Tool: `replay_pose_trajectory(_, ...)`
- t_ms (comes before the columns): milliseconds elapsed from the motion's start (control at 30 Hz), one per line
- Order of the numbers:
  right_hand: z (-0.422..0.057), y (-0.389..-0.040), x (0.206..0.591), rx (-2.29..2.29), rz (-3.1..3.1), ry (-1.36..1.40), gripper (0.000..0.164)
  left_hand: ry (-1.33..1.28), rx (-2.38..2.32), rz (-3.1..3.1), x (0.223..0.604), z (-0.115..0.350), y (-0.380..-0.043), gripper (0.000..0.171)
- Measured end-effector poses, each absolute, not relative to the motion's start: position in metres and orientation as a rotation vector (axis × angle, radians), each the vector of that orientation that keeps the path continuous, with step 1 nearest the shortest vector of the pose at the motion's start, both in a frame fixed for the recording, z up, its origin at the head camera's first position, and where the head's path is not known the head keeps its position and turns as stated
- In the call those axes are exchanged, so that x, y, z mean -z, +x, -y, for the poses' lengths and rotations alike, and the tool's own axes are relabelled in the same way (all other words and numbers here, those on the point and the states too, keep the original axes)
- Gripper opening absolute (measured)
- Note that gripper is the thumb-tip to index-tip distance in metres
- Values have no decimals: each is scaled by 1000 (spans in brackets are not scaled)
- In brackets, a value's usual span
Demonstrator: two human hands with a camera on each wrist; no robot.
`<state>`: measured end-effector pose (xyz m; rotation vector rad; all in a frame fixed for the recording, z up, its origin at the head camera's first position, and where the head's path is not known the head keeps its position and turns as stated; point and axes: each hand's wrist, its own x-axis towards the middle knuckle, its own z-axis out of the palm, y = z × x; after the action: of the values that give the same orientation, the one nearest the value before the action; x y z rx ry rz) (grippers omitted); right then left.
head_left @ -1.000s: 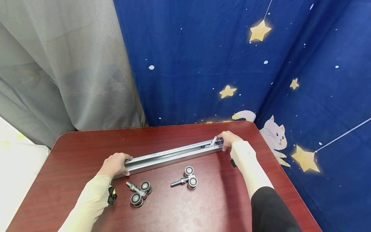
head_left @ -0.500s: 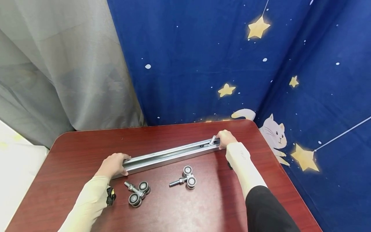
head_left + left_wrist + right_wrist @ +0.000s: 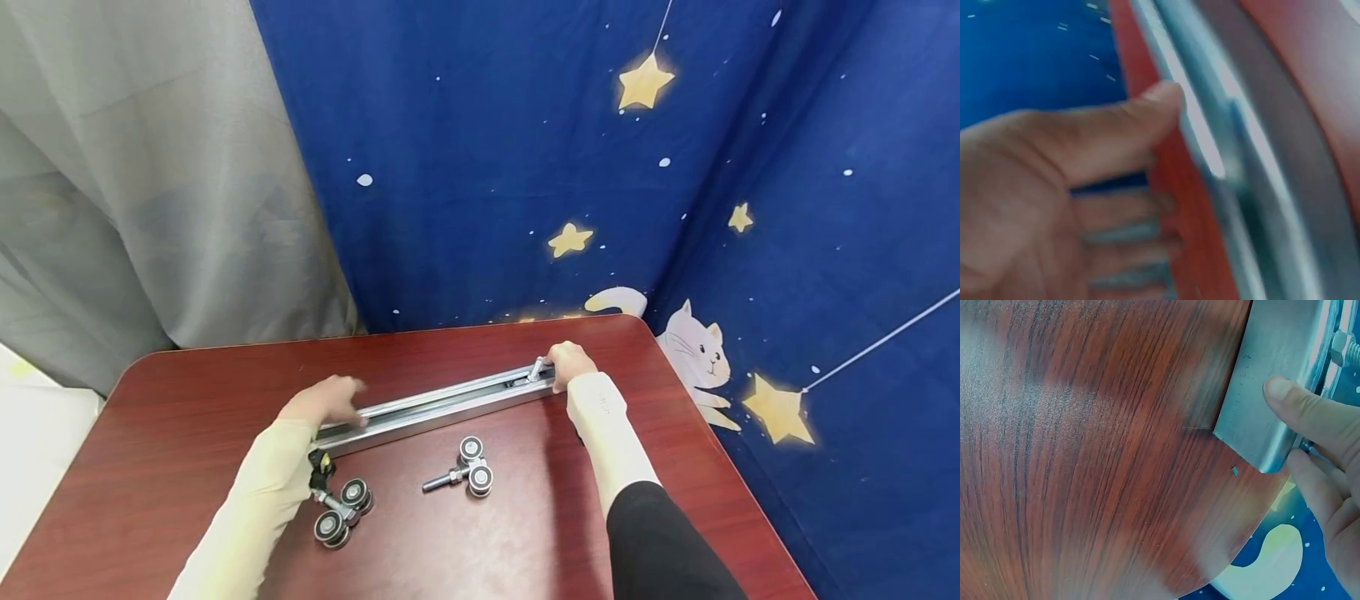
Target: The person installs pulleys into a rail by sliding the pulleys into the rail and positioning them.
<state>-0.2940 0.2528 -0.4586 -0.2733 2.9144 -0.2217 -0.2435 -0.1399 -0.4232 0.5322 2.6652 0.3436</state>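
Observation:
A long silver metal channel rail (image 3: 450, 419) lies slantwise on the table, its slot facing up. My right hand (image 3: 572, 363) grips its right end; in the right wrist view the thumb presses the side wall of the rail (image 3: 1266, 381). Beside that hand, a trolley's bolt (image 3: 536, 369) sticks up from the slot, and its nut (image 3: 1340, 349) shows at the right wrist view's edge. My left hand (image 3: 321, 402), blurred, is over the rail's left part with fingers loosely extended, holding nothing. In the left wrist view the thumb is close to the rail's edge; contact is unclear.
Two loose roller trolleys with threaded bolts lie in front of the rail: one trolley (image 3: 481, 480) near the middle, another trolley (image 3: 328, 527) by the left forearm, which partly hides its bolt. The reddish table (image 3: 225, 392) ends at a blue star curtain (image 3: 465, 167).
My left hand has let go of the rail's left end and moved right along it. The right hand keeps its hold. The whole scene shifts slightly left as the head turns.

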Motion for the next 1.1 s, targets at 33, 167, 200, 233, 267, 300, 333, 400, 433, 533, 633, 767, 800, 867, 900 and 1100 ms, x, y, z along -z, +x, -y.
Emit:
replay_pose_trajectory(33, -251, -294, 459, 219, -2919, -281, 55, 599, -372, -2694, 422, 131, -250, 52)
replay_pose_trajectory(167, -248, -296, 461, 199, -2943, -302, 51, 811, -474, -2794, 414, 91, -268, 42)
replay_pose_trajectory(200, -248, -297, 461, 193, -2949, -305, 50, 843, -493, -2802, 411, 80, -270, 41)
replay_pose_trajectory(233, -247, -297, 462, 184, -2952, -308, 50, 868, -504, -2807, 409, 69, -271, 40)
replay_pose_trajectory(267, -247, -297, 462, 178, -2954, -309, 50, 891, -508, -2812, 406, 59, -272, 39)
replay_pose_trajectory(300, -248, -297, 462, 174, -2955, -306, 50, 918, -509, -2817, 405, 48, -273, 39)
replay_pose_trajectory(333, -248, -297, 461, 176, -2954, -301, 50, 938, -507, -2820, 403, 39, -274, 39)
replay_pose_trajectory(400, -248, -297, 460, 184, -2953, -293, 52, 992, -491, -2836, 401, 20, -274, 39)
replay_pose_trajectory(433, -248, -297, 460, 191, -2951, -286, 52, 1024, -478, -2846, 401, 12, -275, 39)
replay_pose_trajectory(533, -249, -296, 458, 205, -2946, -265, 51, 1118, -463, -2870, 402, -13, -276, 37)
replay_pose_trajectory(633, -250, -296, 457, 215, -2937, -249, 49, 1179, -463, -2884, 404, -35, -276, 36)
replay_pose_trajectory(767, -251, -298, 458, 213, -2923, -246, 50, 1202, -439, -2909, 411, -60, -276, 34)
replay_pose_trajectory(800, -251, -298, 458, 202, -2925, -248, 50, 1210, -430, -2918, 413, -65, -277, 34)
replay_pose_trajectory(867, -251, -298, 459, 186, -2932, -244, 48, 1219, -415, -2932, 417, -75, -277, 33)
replay_pose_trajectory(900, -251, -298, 459, 177, -2937, -240, 48, 1222, -412, -2938, 419, -79, -277, 32)
replay_pose_trajectory(1100, -250, -296, 459, 150, -2960, -262, 39, 1177, -434, -2904, 425, -97, -275, 27)
